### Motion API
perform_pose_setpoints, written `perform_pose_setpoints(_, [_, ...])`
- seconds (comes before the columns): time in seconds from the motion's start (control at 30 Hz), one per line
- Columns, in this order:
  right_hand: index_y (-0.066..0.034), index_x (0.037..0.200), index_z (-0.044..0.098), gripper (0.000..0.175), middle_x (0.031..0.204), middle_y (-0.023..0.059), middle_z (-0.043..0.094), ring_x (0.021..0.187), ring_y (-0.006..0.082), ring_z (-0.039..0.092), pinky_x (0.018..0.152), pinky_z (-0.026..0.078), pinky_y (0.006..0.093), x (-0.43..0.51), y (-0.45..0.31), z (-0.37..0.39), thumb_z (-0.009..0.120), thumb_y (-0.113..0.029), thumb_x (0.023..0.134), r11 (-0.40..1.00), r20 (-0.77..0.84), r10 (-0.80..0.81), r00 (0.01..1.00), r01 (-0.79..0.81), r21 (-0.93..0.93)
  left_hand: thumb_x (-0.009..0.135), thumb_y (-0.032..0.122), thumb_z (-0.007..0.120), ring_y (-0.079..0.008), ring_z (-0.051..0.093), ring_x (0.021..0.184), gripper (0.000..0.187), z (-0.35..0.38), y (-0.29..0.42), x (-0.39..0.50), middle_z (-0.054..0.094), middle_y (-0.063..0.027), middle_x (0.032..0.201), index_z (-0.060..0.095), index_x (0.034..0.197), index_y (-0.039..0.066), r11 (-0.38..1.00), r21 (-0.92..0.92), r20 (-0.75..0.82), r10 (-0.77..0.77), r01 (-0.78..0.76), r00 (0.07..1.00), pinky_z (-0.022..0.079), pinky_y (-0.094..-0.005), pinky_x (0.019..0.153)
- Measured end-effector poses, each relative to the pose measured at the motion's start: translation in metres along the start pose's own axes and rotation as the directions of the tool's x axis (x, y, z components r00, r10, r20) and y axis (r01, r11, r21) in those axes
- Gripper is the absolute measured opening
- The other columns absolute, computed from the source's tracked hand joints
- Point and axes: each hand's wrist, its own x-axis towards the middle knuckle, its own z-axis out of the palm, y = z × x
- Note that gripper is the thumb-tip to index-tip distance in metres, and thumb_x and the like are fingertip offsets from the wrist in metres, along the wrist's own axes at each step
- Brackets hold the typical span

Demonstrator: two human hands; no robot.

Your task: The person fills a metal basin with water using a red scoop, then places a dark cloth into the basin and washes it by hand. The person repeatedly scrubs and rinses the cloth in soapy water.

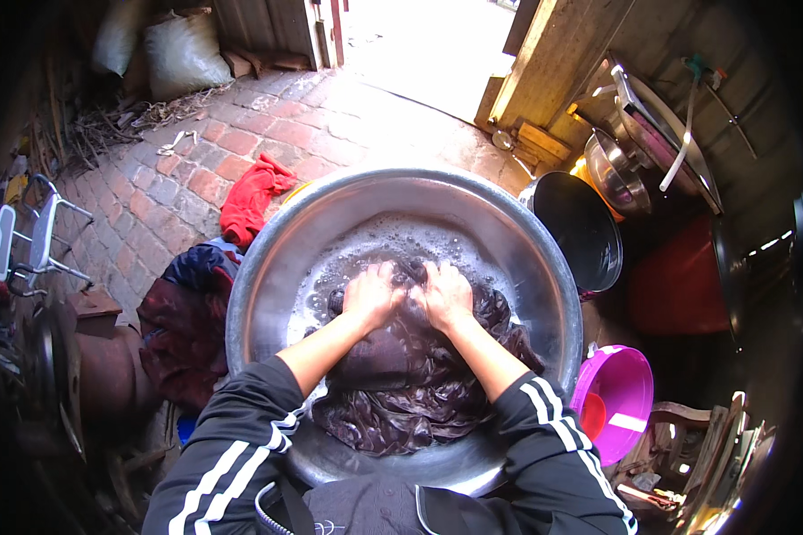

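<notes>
A large round metal basin (401,175) stands before me, holding soapy water (401,234) and a dark wet garment (408,414). Near the basin's middle, my left hand (373,294) grips a bunched part of the dark cloth. My right hand (445,294) is closed on the same cloth, just to the right of the left one. The two fists are close together above the suds. Most of the cloth lies crumpled between my forearms and towards me, partly in the water.
Left of the basin, a red cloth (251,200) and dark clothes (187,321) lie piled. A black bucket (579,231) and a pink bucket (619,401) with a red vessel (592,414) inside stand to the right. A small chair (43,231) is far left on the brick floor (174,194).
</notes>
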Motion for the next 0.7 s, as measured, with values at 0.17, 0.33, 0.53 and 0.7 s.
perform_pose_setpoints(0.17, [-0.0071,0.117,0.052,0.048,0.105,0.0188,0.058,0.098,0.0334,0.057,0.084,0.046,0.0455,0.017,0.002,0.0,0.055,-0.043,0.085,0.981,0.106,0.184,0.977,-0.19,0.048,0.087,0.044,0.051,-0.0372,0.059,0.098,0.05,0.007,-0.006,0.016,0.06,-0.0223,0.105,0.047,0.118,0.005,0.991,-0.056,0.016,-0.117,0.118,0.993,0.046,-0.047,0.085])
perform_pose_setpoints(0.33, [-0.0077,0.128,0.048,0.056,0.115,0.0172,0.057,0.109,0.0279,0.056,0.095,0.042,0.0383,-0.004,0.058,-0.033,0.05,-0.049,0.089,0.786,0.134,0.245,0.96,-0.277,0.553,0.089,0.049,0.045,-0.0392,0.059,0.102,0.053,-0.014,-0.023,0.011,0.061,-0.0255,0.106,0.049,0.115,0.003,0.972,-0.175,0.036,-0.156,0.16,0.987,0.045,-0.0476,0.087])
perform_pose_setpoints(0.53, [-0.0058,0.138,0.033,0.086,0.12,0.024,0.055,0.111,0.0345,0.055,0.095,0.043,0.0416,-0.117,0.063,-0.119,0.057,-0.062,0.077,0.921,0.38,0.382,0.842,-0.312,-0.234,0.091,0.047,0.043,-0.0388,0.061,0.098,0.054,-0.046,-0.054,-0.022,0.063,-0.0264,0.102,0.05,0.113,-0.002,0.967,0.098,0.067,-0.241,0.234,0.968,0.047,-0.046,0.086])
perform_pose_setpoints(0.7, [-0.0007,0.144,0.015,0.104,0.115,0.0253,0.059,0.104,0.0373,0.06,0.088,0.048,0.0425,-0.126,0.062,-0.057,0.07,-0.048,0.071,0.916,0.226,0.375,0.899,-0.321,-0.24,0.082,0.028,0.053,-0.0318,0.065,0.098,0.034,-0.032,-0.052,-0.058,0.067,-0.0167,0.104,0.07,0.098,0.003,0.877,0.471,0.378,-0.297,0.094,0.877,0.052,-0.0411,0.083])
